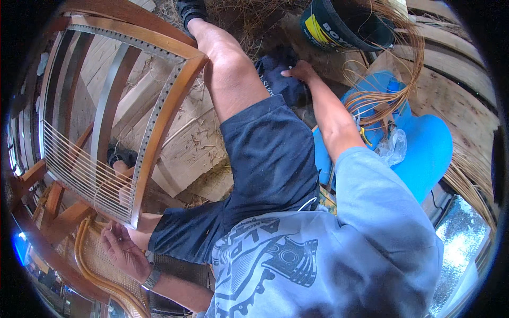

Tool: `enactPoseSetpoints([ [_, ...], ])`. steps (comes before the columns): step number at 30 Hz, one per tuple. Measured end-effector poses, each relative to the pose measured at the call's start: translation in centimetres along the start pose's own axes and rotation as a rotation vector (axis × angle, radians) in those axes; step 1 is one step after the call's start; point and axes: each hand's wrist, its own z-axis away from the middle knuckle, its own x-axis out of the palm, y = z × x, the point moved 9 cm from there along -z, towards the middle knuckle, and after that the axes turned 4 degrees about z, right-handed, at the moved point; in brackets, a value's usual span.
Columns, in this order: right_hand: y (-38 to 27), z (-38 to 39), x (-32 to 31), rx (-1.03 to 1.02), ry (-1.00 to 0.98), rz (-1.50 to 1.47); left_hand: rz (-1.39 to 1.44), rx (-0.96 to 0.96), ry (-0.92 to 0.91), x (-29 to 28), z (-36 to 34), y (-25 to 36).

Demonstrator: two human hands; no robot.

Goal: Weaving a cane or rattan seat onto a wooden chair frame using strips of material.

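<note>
Wooden planks (466,106) littered with cane scraps surround me as I sit at work. At far left, a wooden chair frame (159,114) leans against my knee, its drilled rails strung partway with pale cane strands (79,169). Below it, my left hand (123,249) rests flat, fingers spread and gripping nothing, on the woven cane seat (98,262) of a second chair, just beside the frame's lower rail. A watch sits on that wrist. Across my dark shorts, my right hand (299,70) reaches forward, fingers curled onto a dark blue cloth (278,79) on the floor; whether they grip it I cannot tell. Farther right, loose cane (395,79) loops from a dark bucket (344,24) over a blue plastic seat (424,153).
</note>
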Motion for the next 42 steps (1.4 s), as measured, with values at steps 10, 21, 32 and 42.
enactPoseSetpoints([
  [10, -4.7, 10.7, 3.2, -0.283, -0.170, 0.223, 0.039, 0.013, -0.020, -0.3, 0.2, -0.1],
  [21, -10.3, 11.9, 11.1, -0.373, -0.269, -0.108, 0.033, 0.016, 0.000, -1.7, 1.0, 0.6],
  [32, -19.5, 3.4, 6.5, -0.340, -0.017, -0.149, 0.009, 0.038, 0.053, -2.0, 1.5, 0.8],
  [42, -8.5, 11.8, 11.5, -0.404, -0.403, 0.153, 0.121, 0.119, 0.098, -2.7, 1.9, -0.4],
])
